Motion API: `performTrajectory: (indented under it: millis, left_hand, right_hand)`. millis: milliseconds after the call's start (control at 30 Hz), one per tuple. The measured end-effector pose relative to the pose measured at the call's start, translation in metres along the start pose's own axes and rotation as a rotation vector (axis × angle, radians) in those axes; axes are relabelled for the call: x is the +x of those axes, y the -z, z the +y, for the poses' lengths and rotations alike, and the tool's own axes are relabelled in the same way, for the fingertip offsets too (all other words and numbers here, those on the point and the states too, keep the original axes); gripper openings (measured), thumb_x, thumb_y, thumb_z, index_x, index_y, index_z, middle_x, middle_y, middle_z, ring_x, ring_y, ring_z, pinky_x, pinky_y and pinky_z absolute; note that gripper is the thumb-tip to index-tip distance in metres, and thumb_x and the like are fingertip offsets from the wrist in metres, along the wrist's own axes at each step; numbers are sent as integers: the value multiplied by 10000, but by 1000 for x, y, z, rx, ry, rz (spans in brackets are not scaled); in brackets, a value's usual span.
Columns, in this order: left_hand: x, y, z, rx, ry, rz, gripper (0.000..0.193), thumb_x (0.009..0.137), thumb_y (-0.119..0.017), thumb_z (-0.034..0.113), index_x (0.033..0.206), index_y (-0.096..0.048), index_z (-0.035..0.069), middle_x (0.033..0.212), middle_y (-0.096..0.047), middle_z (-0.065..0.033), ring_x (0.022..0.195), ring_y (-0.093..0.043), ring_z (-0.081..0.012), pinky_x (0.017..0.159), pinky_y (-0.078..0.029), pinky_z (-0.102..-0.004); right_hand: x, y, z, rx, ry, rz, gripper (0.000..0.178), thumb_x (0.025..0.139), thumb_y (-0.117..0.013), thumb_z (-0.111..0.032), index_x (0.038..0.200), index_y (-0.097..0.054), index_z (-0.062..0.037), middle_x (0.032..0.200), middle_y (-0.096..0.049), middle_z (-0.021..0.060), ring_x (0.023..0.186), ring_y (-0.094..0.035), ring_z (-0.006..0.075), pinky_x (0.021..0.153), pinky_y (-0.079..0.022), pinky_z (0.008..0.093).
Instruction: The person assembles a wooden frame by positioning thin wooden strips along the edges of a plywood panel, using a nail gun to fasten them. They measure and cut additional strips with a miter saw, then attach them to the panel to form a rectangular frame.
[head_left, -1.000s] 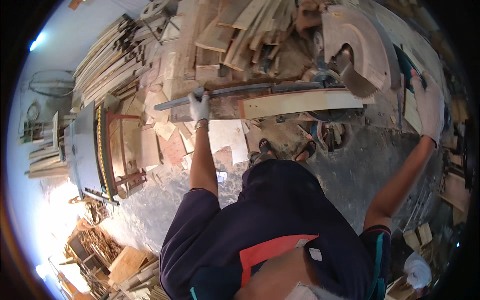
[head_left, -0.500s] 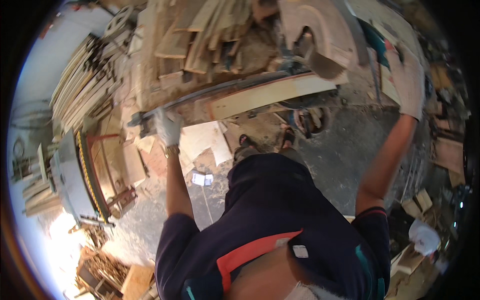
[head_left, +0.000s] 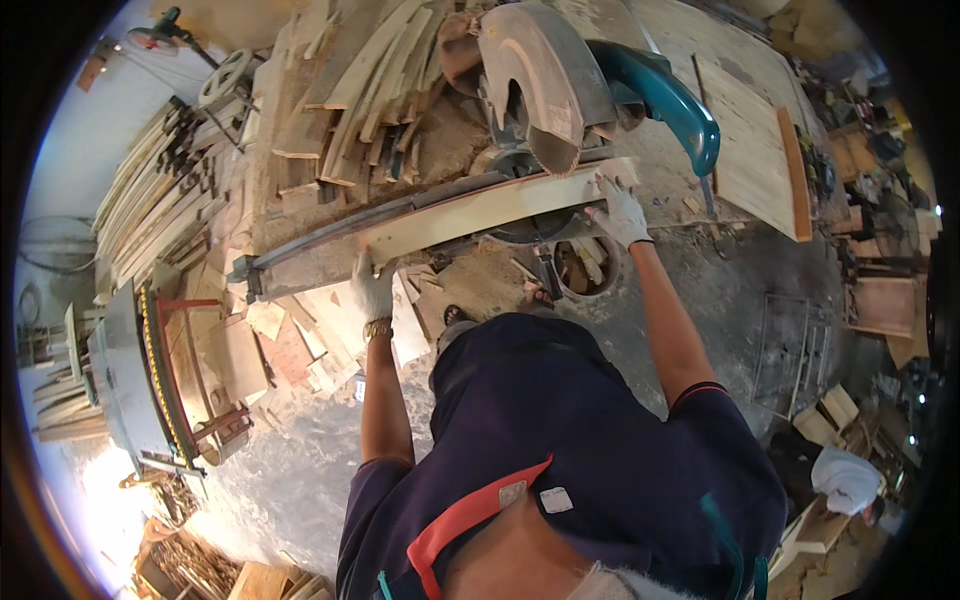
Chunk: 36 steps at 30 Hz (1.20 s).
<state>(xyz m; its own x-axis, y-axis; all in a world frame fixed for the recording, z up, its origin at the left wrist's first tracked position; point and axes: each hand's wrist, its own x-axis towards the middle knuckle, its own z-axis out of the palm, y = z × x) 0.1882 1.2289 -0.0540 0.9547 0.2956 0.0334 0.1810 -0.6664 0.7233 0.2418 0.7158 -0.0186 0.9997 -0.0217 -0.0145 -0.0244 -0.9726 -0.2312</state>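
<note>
A long pale wooden board (head_left: 480, 213) lies along the metal fence of a mitre saw (head_left: 545, 75). My left hand (head_left: 374, 287), in a white glove, grips the board's left end, fingertips over its edge. At the other end my right hand (head_left: 622, 215), also gloved, holds the board, with its fingers on top and the thumb at the front edge. The saw's round guard and toothed blade hang just above the board, left of my right hand. Its teal handle (head_left: 690, 125) stands free of my hands.
Several wood strips (head_left: 375, 85) lie heaped behind the fence. To the right, a plywood sheet (head_left: 745, 140) rests on the bench. A round bin (head_left: 585, 268) with offcuts stands under the bench front. Board scraps (head_left: 320, 335) cover the floor at left, near a machine with a yellow chain (head_left: 165, 370).
My right hand has come from beside the saw handle leftward onto the board's right end. My left hand has shifted right from the fence's end to the board. The view has moved too.
</note>
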Motion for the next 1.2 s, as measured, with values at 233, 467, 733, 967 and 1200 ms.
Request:
performTrajectory:
  millis: [233,467,733,967,1200]
  left_hand:
    - [11,-2,-25,-48,29,86,499,831,-817,199,1264,-655,10,937,-752,-135,877,-686,-169,782,-539,-334]
    - [14,-15,-23,-297,138,142,294,889,-718,136,1149,-709,-1,919,-734,-74,791,-650,-138,729,-519,-303]
    - [18,-31,-24,-605,288,170,234,975,-674,101,1152,-694,-51,993,-728,-86,908,-696,-150,794,-580,-287]
    - [17,-37,-17,-676,393,295,199,983,-618,33,1160,-649,-53,1077,-701,-136,928,-707,-201,812,-640,-321]
    - [21,-40,-17,-732,418,351,173,965,-619,32,1098,-686,-55,1019,-709,-125,878,-705,-194,791,-645,-327]
  right_hand:
    - [18,-9,9,180,86,-3,597,849,-800,-300,1402,-621,-164,1418,-619,173,1317,-560,382,1100,-451,478]
    - [29,-10,11,217,148,22,502,845,-799,-252,1314,-690,-110,1314,-679,185,1206,-632,378,1032,-507,451]
    - [42,-13,36,266,184,-23,479,846,-800,-255,1287,-705,-94,1372,-655,157,1280,-611,326,1016,-520,426]
    - [46,-12,40,218,270,-47,443,852,-781,-238,1275,-710,-128,1362,-661,145,1305,-591,329,1007,-519,427]
    - [45,-13,38,189,313,-14,416,851,-775,-224,1252,-718,-128,1308,-690,143,1309,-593,315,1005,-530,418]
